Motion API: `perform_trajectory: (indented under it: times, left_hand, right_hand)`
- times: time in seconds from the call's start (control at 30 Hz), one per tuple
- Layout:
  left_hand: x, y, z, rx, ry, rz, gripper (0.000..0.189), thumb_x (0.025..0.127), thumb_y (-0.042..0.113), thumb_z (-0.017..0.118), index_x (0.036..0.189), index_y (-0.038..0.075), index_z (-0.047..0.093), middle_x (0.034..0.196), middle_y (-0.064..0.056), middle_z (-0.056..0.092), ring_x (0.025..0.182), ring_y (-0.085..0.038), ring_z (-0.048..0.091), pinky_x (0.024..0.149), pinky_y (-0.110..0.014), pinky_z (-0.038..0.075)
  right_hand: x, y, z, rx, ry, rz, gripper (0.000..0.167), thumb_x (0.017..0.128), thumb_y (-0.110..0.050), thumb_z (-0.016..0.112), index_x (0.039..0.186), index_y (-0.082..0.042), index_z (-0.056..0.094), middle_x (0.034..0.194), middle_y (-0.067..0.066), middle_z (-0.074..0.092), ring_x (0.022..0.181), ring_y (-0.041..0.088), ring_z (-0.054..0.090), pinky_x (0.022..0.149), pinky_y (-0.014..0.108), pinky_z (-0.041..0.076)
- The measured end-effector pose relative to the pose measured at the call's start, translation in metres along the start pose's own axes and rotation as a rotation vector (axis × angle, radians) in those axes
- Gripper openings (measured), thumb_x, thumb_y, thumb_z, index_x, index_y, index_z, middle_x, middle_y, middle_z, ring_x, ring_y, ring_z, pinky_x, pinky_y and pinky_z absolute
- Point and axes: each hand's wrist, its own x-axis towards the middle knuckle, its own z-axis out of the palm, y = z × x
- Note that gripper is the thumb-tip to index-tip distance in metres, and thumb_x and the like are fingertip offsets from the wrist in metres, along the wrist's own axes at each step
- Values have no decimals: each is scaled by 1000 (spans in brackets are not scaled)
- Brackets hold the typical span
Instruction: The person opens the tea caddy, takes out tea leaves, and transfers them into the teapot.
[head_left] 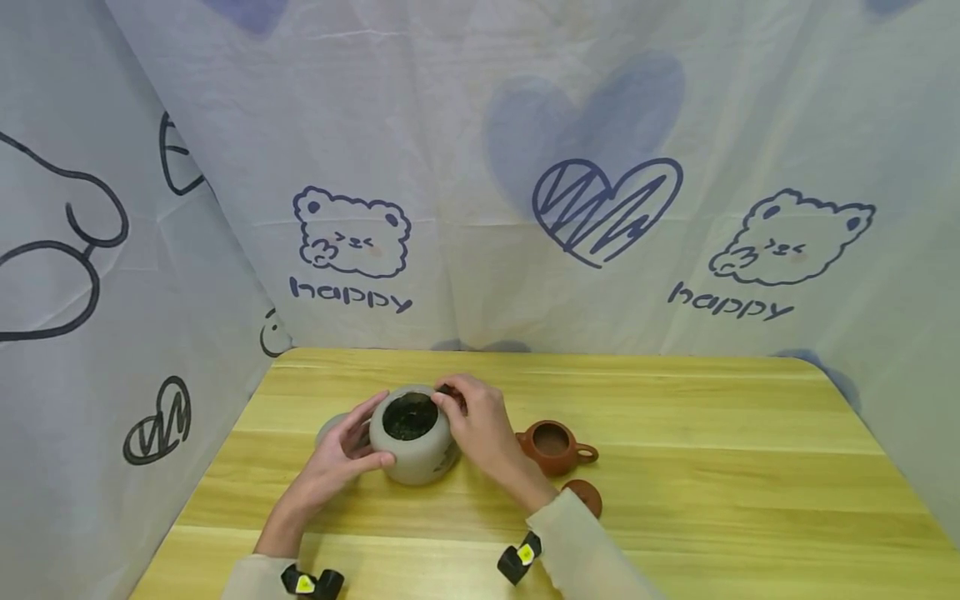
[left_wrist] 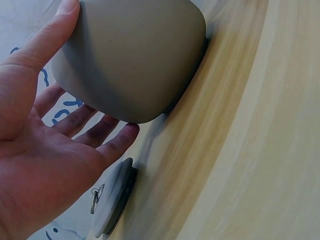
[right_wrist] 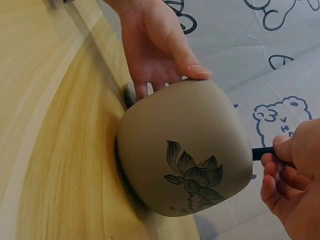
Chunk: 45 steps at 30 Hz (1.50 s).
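A round grey tea jar (head_left: 416, 462) stands on the table with dark loose leaves (head_left: 410, 417) inside its mouth. My left hand (head_left: 341, 454) grips its left side, thumb in front and fingers behind. In the right wrist view a dark lotus drawing (right_wrist: 200, 175) decorates the jar's wall. My right hand (head_left: 480, 421) pinches a thin dark handle (right_wrist: 262, 153) at the jar's mouth; the far end is hidden inside the jar. The jar's grey lid (left_wrist: 116, 200), with a metal ring on top, lies on the table beyond my left hand.
A reddish-brown clay teapot (head_left: 555, 467) stands uncovered on the wooden table (head_left: 735, 467), just right of my right hand. Its small lid (head_left: 585, 497) lies nearer, partly behind my right sleeve (head_left: 581, 546). Printed cloth (head_left: 465, 200) hangs behind the table.
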Motion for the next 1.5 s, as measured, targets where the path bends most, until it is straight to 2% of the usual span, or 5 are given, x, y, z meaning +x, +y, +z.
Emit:
perform_trajectory:
  times: [0.2,0.5,0.77,1.1,1.5]
  left_hand:
    - [-1,0,2,-6,0,-4,85,91,5,78,162,15,32,162,-20,33,148,-41,32,111,-29,41]
    - [-2,-2,4,-16,5,-8,85,92,6,78,162,15,32,163,-19,33,149,-40,32,111,-29,42]
    - [-3,-3,6,-12,9,-9,85,91,6,78,162,15,31,163,-19,32,149,-41,32,109,-26,43]
    - [0,-2,5,-4,5,1,85,91,7,79,162,18,33,162,-18,34,148,-39,34,113,-37,41]
    - [-1,-2,0,-3,7,9,84,91,5,78,162,15,33,162,-18,34,148,-40,34,109,-26,43]
  right_hand:
    - [-1,2,0,-8,-48,24,9,101,-12,67,101,-7,75,95,3,73,80,12,65,72,26,59]
    - [-4,3,-1,-15,-122,37,11,102,-13,65,97,-8,74,80,-1,67,66,9,55,59,22,50]
    - [-3,1,-1,22,-117,150,14,101,-13,66,96,-6,76,76,-4,65,68,8,58,62,24,53]
    - [-1,-1,-4,128,-69,306,22,100,-16,69,84,-2,75,66,-4,66,58,9,56,55,21,42]
    - [-4,-3,-5,359,-7,399,23,100,-17,69,88,1,76,70,7,71,63,23,68,56,24,57]
